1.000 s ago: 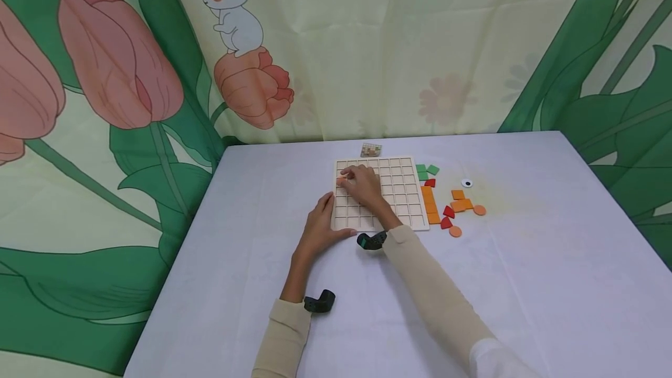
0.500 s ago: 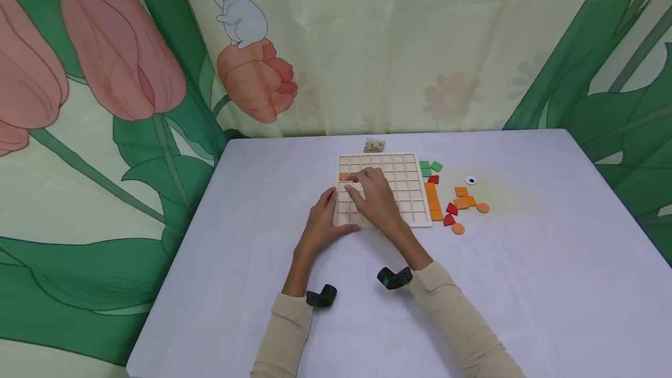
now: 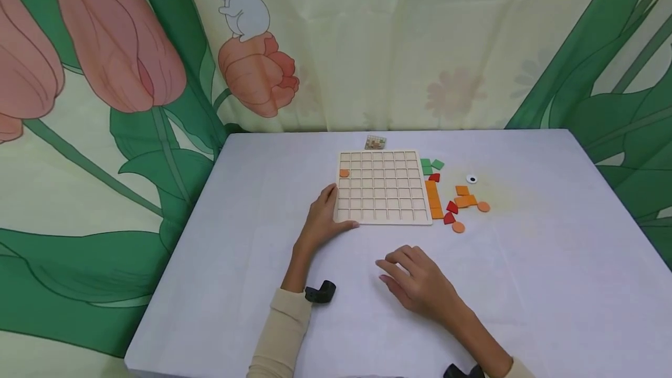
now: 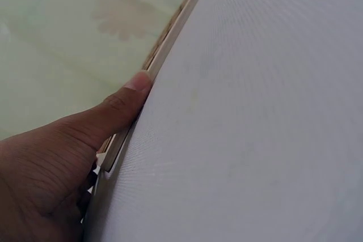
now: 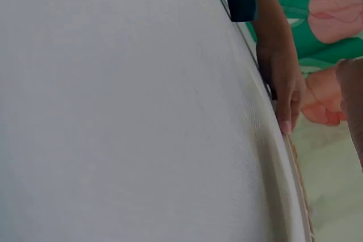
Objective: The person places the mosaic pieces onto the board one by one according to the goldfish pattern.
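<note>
A pale wooden grid board (image 3: 385, 196) lies flat on the table. One orange round tile (image 3: 344, 173) sits in a cell of its left column. My left hand (image 3: 320, 217) rests at the board's near left corner, thumb along the front edge and fingers along the left side. In the left wrist view, the left thumb (image 4: 122, 106) presses against the board's edge (image 4: 170, 41); the other fingers are mostly hidden. Nearer the person, my right hand (image 3: 420, 282) hovers apart from the board, fingers loosely bent and holding nothing.
Right of the board lie green squares (image 3: 437, 164), red pieces (image 3: 452, 207), an orange strip (image 3: 434, 199), orange squares (image 3: 462, 190), orange discs (image 3: 483, 207) and a white eye disc (image 3: 471, 179). A small picture card (image 3: 375, 142) lies behind the board.
The right hand has let go of the orange round tile, leaving it in the left column, and has drawn back toward the person, off the board. My left hand stays at the corner.
</note>
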A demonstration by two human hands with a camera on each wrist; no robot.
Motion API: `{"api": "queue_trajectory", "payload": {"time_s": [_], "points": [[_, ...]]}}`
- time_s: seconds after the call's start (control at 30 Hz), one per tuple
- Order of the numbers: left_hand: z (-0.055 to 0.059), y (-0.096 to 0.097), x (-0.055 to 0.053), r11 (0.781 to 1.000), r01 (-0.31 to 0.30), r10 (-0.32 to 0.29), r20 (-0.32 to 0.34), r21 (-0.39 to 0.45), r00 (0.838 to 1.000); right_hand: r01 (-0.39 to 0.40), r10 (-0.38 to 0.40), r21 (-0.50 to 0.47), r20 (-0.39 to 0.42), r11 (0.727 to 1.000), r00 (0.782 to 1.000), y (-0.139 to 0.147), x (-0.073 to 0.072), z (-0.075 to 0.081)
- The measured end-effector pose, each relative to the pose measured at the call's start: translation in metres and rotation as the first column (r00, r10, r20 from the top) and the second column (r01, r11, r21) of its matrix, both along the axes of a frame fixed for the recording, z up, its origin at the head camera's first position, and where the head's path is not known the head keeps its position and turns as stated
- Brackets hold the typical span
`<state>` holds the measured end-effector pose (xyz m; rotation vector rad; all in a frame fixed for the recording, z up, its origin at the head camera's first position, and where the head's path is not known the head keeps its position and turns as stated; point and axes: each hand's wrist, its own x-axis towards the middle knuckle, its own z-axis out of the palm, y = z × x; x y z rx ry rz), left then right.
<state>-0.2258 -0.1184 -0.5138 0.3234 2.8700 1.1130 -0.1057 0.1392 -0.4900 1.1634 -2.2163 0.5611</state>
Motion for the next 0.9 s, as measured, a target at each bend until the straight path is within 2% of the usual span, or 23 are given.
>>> {"api": "queue_trajectory", "payload": {"time_s": [0.1,0.23,0.3,0.37,0.43,0.53,0.63,0.7,0.73,0.8,0.87,0.9], "points": [[0.001,0.002,-0.003,1.000,0.011,-0.011,-0.001,0.005,1.000,0.018,-0.017,-0.036,0.019,0.999,1.000,0.007,0.006,-0.002],[0.000,0.002,-0.004,1.000,0.007,-0.007,0.000,0.001,1.000,0.139,-0.131,-0.082,0.097,0.987,0.987,0.015,0.002,0.001],[-0.001,0.001,-0.003,1.000,0.001,-0.001,0.005,-0.007,1.000,0.242,-0.223,-0.109,0.161,0.964,0.961,0.019,-0.002,0.003],[-0.001,0.000,-0.002,1.000,-0.003,0.003,0.012,-0.019,1.000,0.353,-0.317,-0.143,0.225,0.925,0.922,0.021,-0.007,0.005],[-0.002,0.000,-0.001,1.000,-0.002,0.002,0.020,-0.016,1.000,0.464,-0.402,-0.170,0.302,0.869,0.864,0.024,-0.012,0.007],[-0.001,-0.001,-0.001,1.000,0.000,0.001,0.029,-0.006,1.000,0.612,-0.500,-0.178,0.427,0.771,0.754,0.029,-0.019,0.009],[-0.002,-0.001,-0.001,1.000,-0.002,0.002,0.035,-0.006,0.999,0.729,-0.555,-0.133,0.563,0.671,0.613,0.034,-0.025,0.009],[-0.002,-0.001,-0.001,1.000,-0.003,0.003,0.035,-0.007,0.999,0.783,-0.566,-0.084,0.645,0.616,0.514,0.039,-0.028,0.010],[-0.002,-0.002,-0.002,1.000,-0.004,0.004,0.038,-0.006,0.999,0.805,-0.565,-0.059,0.682,0.591,0.465,0.041,-0.029,0.009],[-0.002,-0.001,-0.002,1.000,-0.006,0.006,0.042,0.000,0.999,0.835,-0.566,-0.010,0.731,0.550,0.382,0.044,-0.033,0.008],[-0.002,-0.001,-0.003,1.000,-0.007,0.007,0.045,0.009,0.999,0.852,-0.561,0.027,0.764,0.522,0.319,0.048,-0.035,0.007],[-0.002,0.000,-0.003,1.000,-0.009,0.008,0.048,0.013,0.999,0.859,-0.560,0.043,0.775,0.511,0.294,0.049,-0.037,0.006]]}}
